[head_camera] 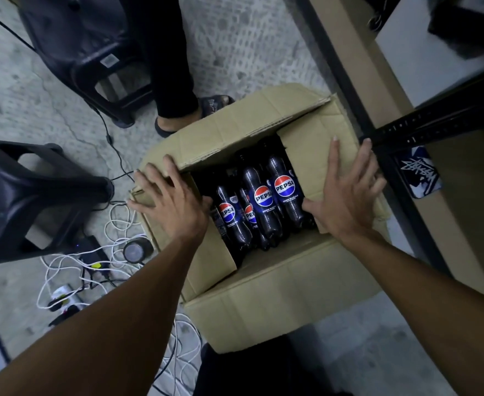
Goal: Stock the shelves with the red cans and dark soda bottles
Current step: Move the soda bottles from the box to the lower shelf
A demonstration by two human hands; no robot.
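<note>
1. Both hands are released and hold nothing. The left hand point(169, 201) lies flat, fingers spread, on the left flap point(206, 252) of the cardboard box point(263, 304). The right hand point(349, 195) presses the right flap point(306, 155) the same way.
2. The dark soda bottles point(263, 201) lie on their sides, piled loosely inside the box, which stands on the floor just beside the shelf rack point(435, 121). No red cans are in view.
3. The flaps look springy. If either hand lets go, its flap may fold back over the bottles or catch a wrist reaching in.
4. Pulling a lower bottle first would likely set the others rolling. The smooth round bodies could slip from a one-handed grip and drop.
5. The rack's black upright is close to the right hand, so a bottle lifted carelessly may knock it.
6. Loose cables point(72, 267) lie left of the box, and another person's foot point(178, 121) is just beyond it. Both are trip hazards when stepping away.
</note>
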